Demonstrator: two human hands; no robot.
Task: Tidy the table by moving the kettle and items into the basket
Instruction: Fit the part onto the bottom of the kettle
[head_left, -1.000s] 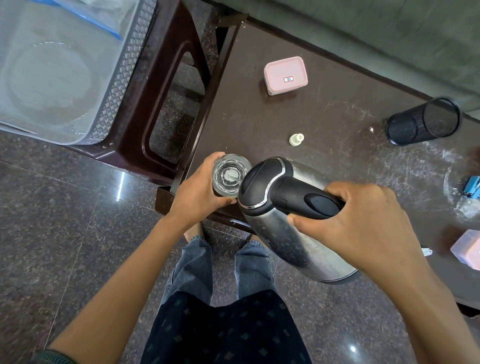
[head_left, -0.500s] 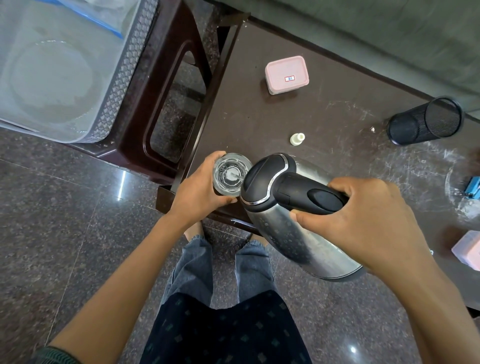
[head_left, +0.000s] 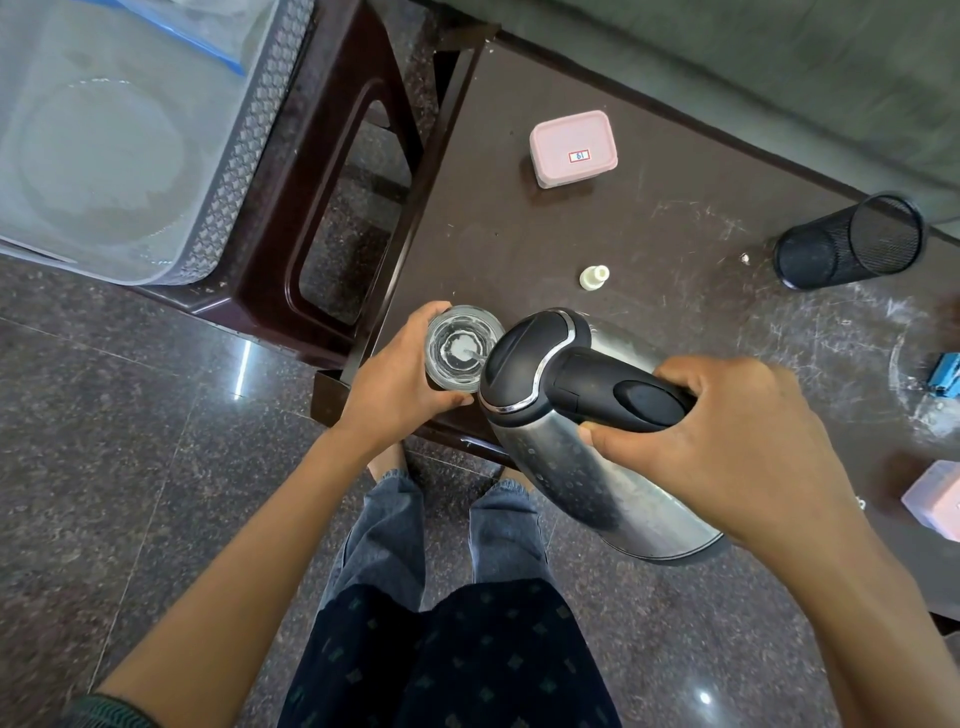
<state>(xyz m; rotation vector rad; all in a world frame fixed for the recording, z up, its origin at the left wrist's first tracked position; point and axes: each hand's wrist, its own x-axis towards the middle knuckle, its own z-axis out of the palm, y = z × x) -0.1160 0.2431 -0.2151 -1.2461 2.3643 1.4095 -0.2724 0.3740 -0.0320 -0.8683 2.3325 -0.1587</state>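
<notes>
My right hand (head_left: 737, 447) grips the black handle of a steel kettle (head_left: 587, 467), which is tilted with its lid end toward a clear glass (head_left: 460, 345). My left hand (head_left: 400, 384) is wrapped around that glass at the near left corner of the dark table (head_left: 519, 244). A thin stream of water runs from the kettle into the glass. The grey basket (head_left: 228, 171) stands at the upper left on a brown stool (head_left: 291, 228), with a clear bag inside.
On the table lie a pink lidded box (head_left: 571, 148), a small white cap (head_left: 594, 277), a black mesh pen holder (head_left: 847, 249) on its side, a blue object (head_left: 945, 369) and another pink box (head_left: 935, 499) at the right edge. Dark stone floor lies below.
The kettle has tipped a little further toward the glass and water now runs into it. My left hand has kept the glass in place.
</notes>
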